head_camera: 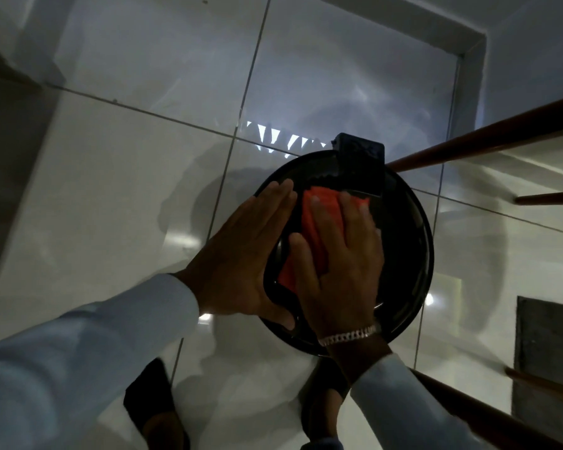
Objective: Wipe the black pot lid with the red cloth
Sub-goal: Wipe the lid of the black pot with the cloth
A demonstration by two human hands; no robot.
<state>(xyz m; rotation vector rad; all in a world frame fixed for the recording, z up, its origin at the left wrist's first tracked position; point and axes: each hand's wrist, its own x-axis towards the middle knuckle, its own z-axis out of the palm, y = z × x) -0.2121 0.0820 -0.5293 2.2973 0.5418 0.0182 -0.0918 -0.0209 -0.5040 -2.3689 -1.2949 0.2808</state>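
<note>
- Black pot lid (407, 241) held up in mid-air over the floor, nothing carrying it but the hands.
- Red cloth (312, 228) pressed flat on its middle, under the right hand (342, 264), fingers spread wide over the fabric.
- Left hand (241, 254) flat and open against the lid's left edge, bracing it.
- Wiping in hand, by the look of it; next probably calls for sweeping out toward the right rim, grip kept firm.
- Below: glossy pale floor tiles (117, 196), dim room, wooden furniture legs (488, 134) at right.
</note>
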